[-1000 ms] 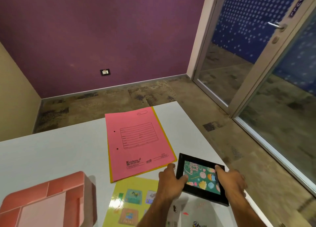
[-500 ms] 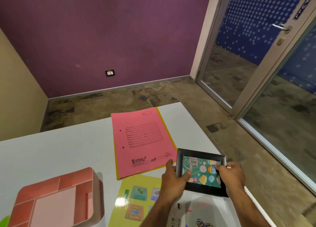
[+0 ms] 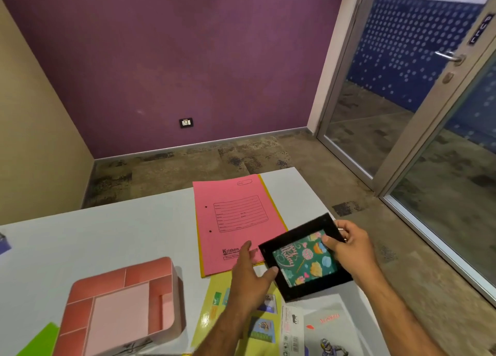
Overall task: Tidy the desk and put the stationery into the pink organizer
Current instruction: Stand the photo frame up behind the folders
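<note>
I hold a black photo frame with a green birthday picture, lifted and tilted above the white desk. My right hand grips its right edge, thumb on the picture. The fingers of my left hand are spread, and its thumb touches the frame's left edge. The pink organizer stands at the lower left with its compartments bare. A pink file folder lies flat just beyond my hands.
A yellow sticker sheet lies under my left forearm. White packets with print sit at the bottom right near the desk's right edge. A green sheet shows at the bottom left. A glass door stands to the right.
The frame has been lifted and turned, its right end now raised. My left hand has loosened from gripping the frame's left edge to spread fingers. The view has shifted left.
</note>
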